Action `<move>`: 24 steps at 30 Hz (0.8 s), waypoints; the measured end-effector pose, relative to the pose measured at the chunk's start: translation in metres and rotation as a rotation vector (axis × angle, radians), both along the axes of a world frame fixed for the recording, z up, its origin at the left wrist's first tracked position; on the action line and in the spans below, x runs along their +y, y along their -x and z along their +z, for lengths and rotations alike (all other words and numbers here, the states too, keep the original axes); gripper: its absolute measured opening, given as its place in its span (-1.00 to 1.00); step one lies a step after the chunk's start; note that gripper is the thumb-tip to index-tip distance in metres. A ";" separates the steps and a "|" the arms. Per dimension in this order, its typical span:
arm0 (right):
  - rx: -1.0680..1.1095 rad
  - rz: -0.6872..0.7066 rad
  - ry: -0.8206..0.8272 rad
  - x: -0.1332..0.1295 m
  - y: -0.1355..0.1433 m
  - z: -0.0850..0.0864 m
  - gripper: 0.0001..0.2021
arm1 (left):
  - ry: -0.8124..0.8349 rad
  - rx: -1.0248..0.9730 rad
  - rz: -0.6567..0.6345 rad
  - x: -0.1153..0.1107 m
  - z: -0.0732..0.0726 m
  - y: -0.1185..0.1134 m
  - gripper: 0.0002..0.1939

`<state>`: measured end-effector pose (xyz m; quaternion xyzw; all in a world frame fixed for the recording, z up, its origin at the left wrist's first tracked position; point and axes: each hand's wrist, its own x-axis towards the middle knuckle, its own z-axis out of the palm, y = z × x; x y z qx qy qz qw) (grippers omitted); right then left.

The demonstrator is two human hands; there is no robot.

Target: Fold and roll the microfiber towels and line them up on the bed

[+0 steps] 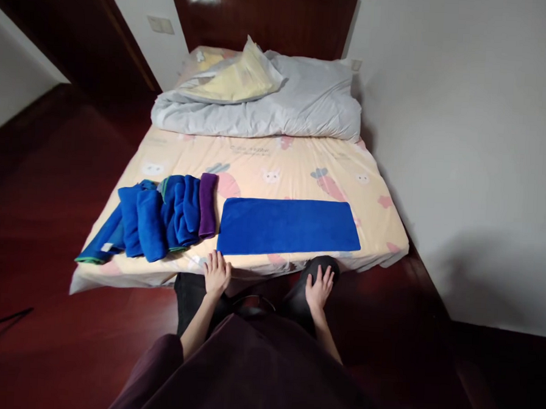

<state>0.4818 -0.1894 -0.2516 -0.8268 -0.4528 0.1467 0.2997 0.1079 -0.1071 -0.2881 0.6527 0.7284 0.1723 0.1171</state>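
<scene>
A blue towel lies flat and lengthwise near the front edge of the bed. My left hand has its fingers spread at the bed's edge, just below the towel's near left corner; whether it touches the towel I cannot tell. Resting on my dark-trousered knee, my right hand is open and holds nothing. To the left of the flat towel, a purple rolled towel stands beside several rolled or bunched blue towels, some with green edging.
The bed has a peach sheet with carrot and rabbit prints. A folded grey quilt with a yellow part lies towards the dark wooden headboard. A white wall runs along the right, and reddish floor is on the left.
</scene>
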 end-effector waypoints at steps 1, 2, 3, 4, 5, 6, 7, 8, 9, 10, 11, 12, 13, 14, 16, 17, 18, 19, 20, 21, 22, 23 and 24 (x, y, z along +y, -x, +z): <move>-0.001 0.017 -0.009 -0.003 0.016 0.004 -0.50 | 0.009 -0.012 -0.008 0.001 0.002 0.001 -0.26; 0.015 0.037 -0.023 -0.004 0.027 0.009 -0.55 | 0.017 -0.023 -0.020 0.001 0.003 0.003 -0.26; 0.050 0.055 -0.042 -0.004 0.034 0.014 -0.59 | 0.027 -0.031 -0.035 0.001 0.005 0.005 -0.25; 0.099 0.067 -0.061 -0.002 0.037 0.018 -0.62 | 0.038 -0.034 -0.050 0.001 0.006 0.008 -0.25; 0.161 0.072 -0.078 0.001 0.038 0.021 -0.65 | 0.050 -0.032 -0.065 0.000 0.008 0.010 -0.25; 0.237 0.075 -0.094 0.005 0.038 0.023 -0.67 | 0.063 -0.023 -0.080 -0.002 0.009 0.013 -0.24; 0.332 0.079 -0.113 0.009 0.038 0.025 -0.68 | 0.074 -0.012 -0.092 -0.004 0.009 0.015 -0.23; 0.447 0.077 -0.137 0.014 0.039 0.025 -0.67 | 0.084 0.000 -0.101 -0.006 0.009 0.016 -0.23; 0.574 0.069 -0.165 0.020 0.040 0.025 -0.65 | 0.091 0.011 -0.107 -0.008 0.009 0.017 -0.22; 0.704 0.053 -0.193 0.027 0.044 0.024 -0.61 | 0.096 0.019 -0.109 -0.010 0.008 0.018 -0.21; 0.830 0.027 -0.216 0.033 0.048 0.022 -0.58 | 0.102 0.024 -0.110 -0.011 0.008 0.019 -0.21; 0.943 -0.010 -0.230 0.040 0.054 0.020 -0.56 | 0.107 0.029 -0.112 -0.012 0.008 0.019 -0.20; 1.043 -0.054 -0.233 0.047 0.060 0.018 -0.56 | 0.114 0.034 -0.113 -0.012 0.008 0.020 -0.21; 1.134 -0.097 -0.225 0.054 0.066 0.016 -0.58 | 0.122 0.038 -0.116 -0.012 0.008 0.020 -0.21; 1.296 -0.167 -0.196 0.066 0.078 0.012 -0.67 | 0.142 0.045 -0.124 -0.009 0.009 0.022 -0.24; 1.359 -0.191 -0.181 0.071 0.082 0.010 -0.72 | 0.154 0.044 -0.129 -0.007 0.009 0.023 -0.25; 1.405 -0.207 -0.172 0.076 0.085 0.008 -0.76 | 0.167 0.041 -0.132 -0.005 0.010 0.024 -0.26; 1.433 -0.216 -0.170 0.080 0.087 0.006 -0.79 | 0.180 0.035 -0.134 -0.003 0.011 0.025 -0.27; 1.450 -0.227 -0.174 0.084 0.089 0.004 -0.80 | 0.190 0.029 -0.137 -0.002 0.011 0.027 -0.28; 1.466 -0.246 -0.181 0.088 0.089 0.002 -0.81 | 0.198 0.025 -0.138 0.000 0.012 0.028 -0.29; 1.482 -0.275 -0.188 0.092 0.089 0.000 -0.81 | 0.202 0.024 -0.135 0.001 0.013 0.028 -0.31; 1.498 -0.309 -0.195 0.096 0.089 -0.002 -0.81 | 0.200 0.025 -0.130 0.002 0.014 0.029 -0.33; 1.511 -0.344 -0.202 0.100 0.089 -0.004 -0.81 | 0.190 0.028 -0.124 0.003 0.016 0.029 -0.36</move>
